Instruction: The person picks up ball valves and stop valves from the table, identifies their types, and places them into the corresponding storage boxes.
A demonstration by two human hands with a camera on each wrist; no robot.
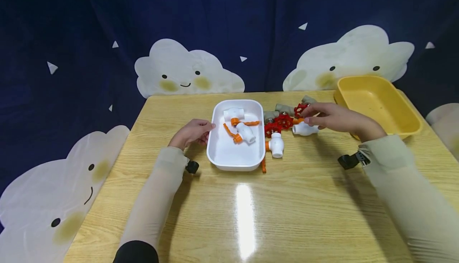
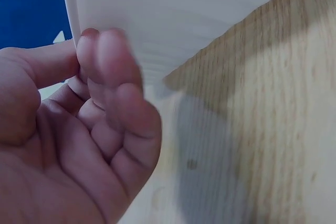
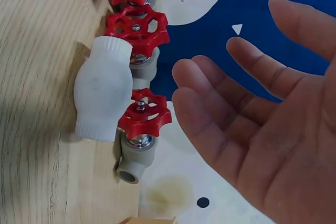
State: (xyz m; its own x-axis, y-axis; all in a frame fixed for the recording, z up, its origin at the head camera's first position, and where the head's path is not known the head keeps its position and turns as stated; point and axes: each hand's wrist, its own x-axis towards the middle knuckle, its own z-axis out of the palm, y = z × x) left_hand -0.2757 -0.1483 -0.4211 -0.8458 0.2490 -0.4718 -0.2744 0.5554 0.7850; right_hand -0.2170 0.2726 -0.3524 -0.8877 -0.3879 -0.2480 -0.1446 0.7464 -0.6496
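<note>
- Left hand (image 1: 193,130), at the white tub's 9 o'clock: thumb and fingers pinching its side at the rim.
- One white tub (image 1: 233,155), rounded corners, in the middle of the wooden table (image 1: 201,219).
- Inside it, two glossy white plastic ball valves with orange levers: the upper one (image 1: 234,114) sits at 12 o'clock, lever toward 3; the lower one (image 1: 247,133) is just off centre toward 3, lever toward 10-ish.
- Just outside the tub at about 4 o'clock, a third ball valve (image 1: 276,145), same look, lever toward 6.
- Three handwheel valves (image 1: 284,121) in a diagonal row at 2 o'clock: grey bodies, scalloped red wheels.
- Fourth ball valve (image 1: 304,129), out at 3 o'clock, so four white, three grey total.
- Right hand (image 1: 331,116), just by that fourth one: fingers loosely spread, nothing gripped.
- One yellow tub (image 1: 376,95), far out between 2 and 3.
</note>
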